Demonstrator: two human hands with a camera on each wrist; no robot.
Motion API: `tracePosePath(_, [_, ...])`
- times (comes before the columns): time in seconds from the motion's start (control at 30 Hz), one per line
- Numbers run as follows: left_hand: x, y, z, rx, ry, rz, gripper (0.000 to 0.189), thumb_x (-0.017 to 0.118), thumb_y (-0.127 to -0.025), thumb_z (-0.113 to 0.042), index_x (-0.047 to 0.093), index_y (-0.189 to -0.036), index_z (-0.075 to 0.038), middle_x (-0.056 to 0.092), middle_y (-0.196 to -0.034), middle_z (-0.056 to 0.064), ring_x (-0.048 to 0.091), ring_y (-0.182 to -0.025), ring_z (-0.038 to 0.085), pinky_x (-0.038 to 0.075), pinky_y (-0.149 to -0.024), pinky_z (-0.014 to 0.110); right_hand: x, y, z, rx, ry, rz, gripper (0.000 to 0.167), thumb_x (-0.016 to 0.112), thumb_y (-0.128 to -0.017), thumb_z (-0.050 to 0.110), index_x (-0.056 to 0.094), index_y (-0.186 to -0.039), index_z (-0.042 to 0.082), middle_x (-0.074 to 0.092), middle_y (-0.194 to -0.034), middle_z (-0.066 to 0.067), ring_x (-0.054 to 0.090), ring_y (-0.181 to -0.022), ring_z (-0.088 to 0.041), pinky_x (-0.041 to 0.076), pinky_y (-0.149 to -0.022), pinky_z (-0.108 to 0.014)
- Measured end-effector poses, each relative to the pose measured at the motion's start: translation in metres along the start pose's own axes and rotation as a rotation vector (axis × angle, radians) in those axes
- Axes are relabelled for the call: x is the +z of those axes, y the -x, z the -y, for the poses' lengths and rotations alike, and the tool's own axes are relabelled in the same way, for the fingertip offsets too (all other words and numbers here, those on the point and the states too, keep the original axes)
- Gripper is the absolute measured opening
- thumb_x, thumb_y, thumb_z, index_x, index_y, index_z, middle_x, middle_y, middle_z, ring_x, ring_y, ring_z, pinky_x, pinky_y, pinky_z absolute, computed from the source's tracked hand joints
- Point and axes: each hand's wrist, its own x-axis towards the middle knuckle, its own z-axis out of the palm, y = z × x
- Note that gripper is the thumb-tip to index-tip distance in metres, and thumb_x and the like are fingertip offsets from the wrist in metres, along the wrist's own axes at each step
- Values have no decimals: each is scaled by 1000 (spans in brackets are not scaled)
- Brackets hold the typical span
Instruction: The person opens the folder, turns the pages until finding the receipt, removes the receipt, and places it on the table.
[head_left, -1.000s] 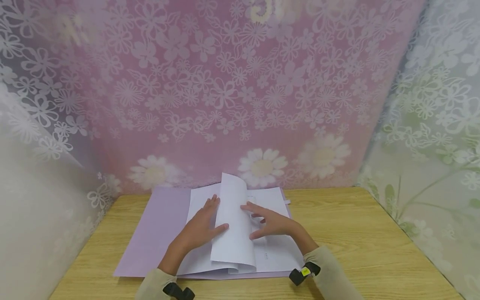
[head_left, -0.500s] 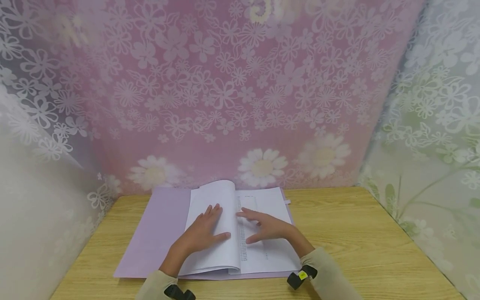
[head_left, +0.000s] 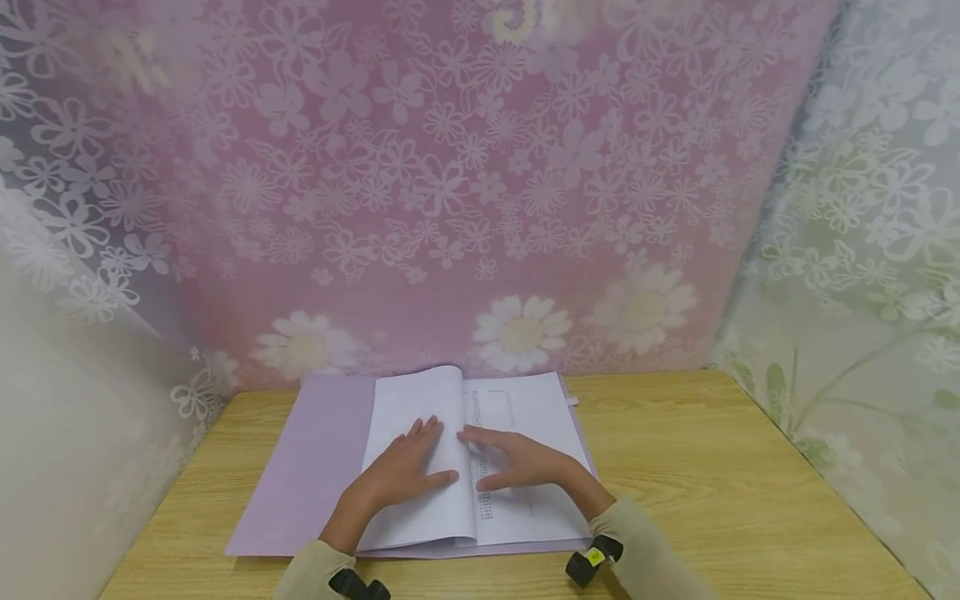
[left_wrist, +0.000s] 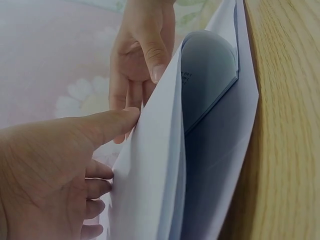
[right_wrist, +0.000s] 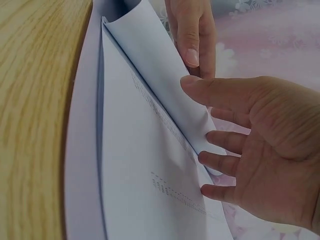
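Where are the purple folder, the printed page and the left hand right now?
Purple folder [head_left: 307,467]: head view, on the bare inside of its open cover.
Printed page [right_wrist: 135,160]: right wrist view, on a blank part of it.
Left hand [head_left: 403,472]: head view, on the back of it.

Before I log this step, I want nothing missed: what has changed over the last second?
The page that stood curled in the middle has turned over to the left and lies flatter, the left hand on it, baring a column of print on the right page. The right hand has shifted slightly left. The purple folder stays open on the table.
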Motion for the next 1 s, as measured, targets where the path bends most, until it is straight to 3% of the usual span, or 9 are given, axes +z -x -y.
tracePosePath(0.6, [5,-1,13,-100,74,99,95,69,-92,-54,28,-160,-1,29,-166,22,28,-153,43,28,-122,63,-2,-6,0,22,-12,-32,73,75,-93,35,43,-157,21,40,-163,1,32,-154,-28,30,-123,-57])
tracePosePath(1.0, [8,-4,18,-127,48,132,96,69,-91,-57,30,-160,-4,29,-167,16,27,-155,38,30,-122,60,-41,-7,-16,77,23,-236,64,70,-97,25,44,-155,12,46,-158,-15,43,-145,-43,40,-114,-64])
